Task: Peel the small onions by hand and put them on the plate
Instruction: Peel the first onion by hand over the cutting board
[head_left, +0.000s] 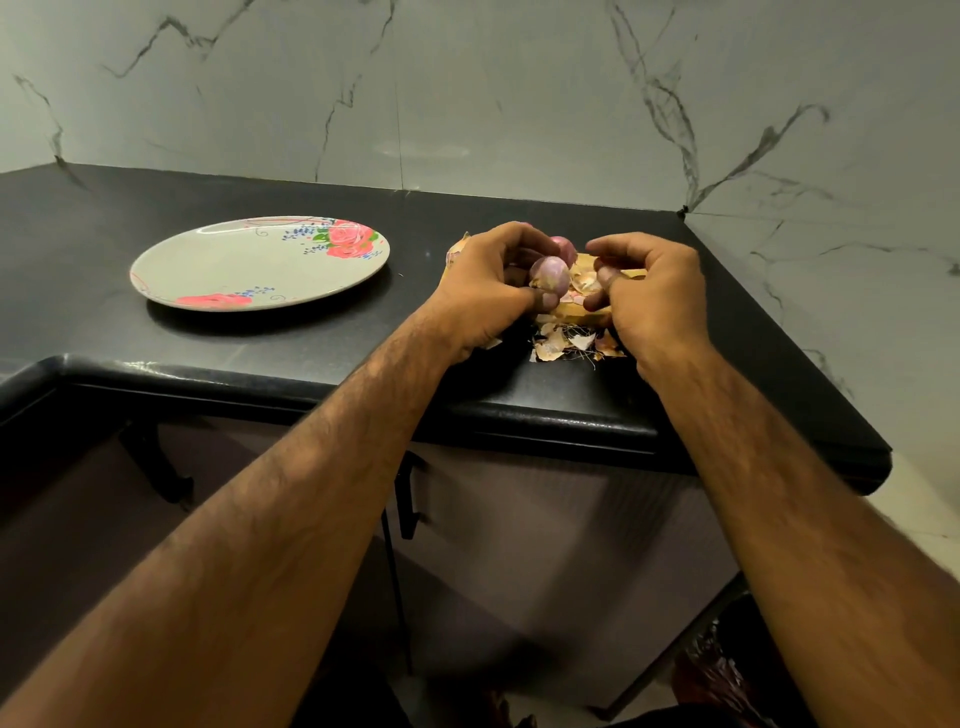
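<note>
My left hand (488, 283) grips a small pale purple onion (550, 274) between thumb and fingers, above the black counter. My right hand (652, 291) is just to its right, fingers curled; its thumb and forefinger look pinched together, perhaps on a scrap of skin. Another reddish onion (563, 245) shows behind the held one, partly hidden. Below the hands lie dry onion peels (569, 345) on a yellowish paper (582, 312). The white plate (218, 260) with red roses lies to the left with nothing on it.
The black counter (311, 343) ends in a rounded front edge close to my arms and meets a marble wall behind and at the right. Cabinet doors with black handles (408, 493) sit below.
</note>
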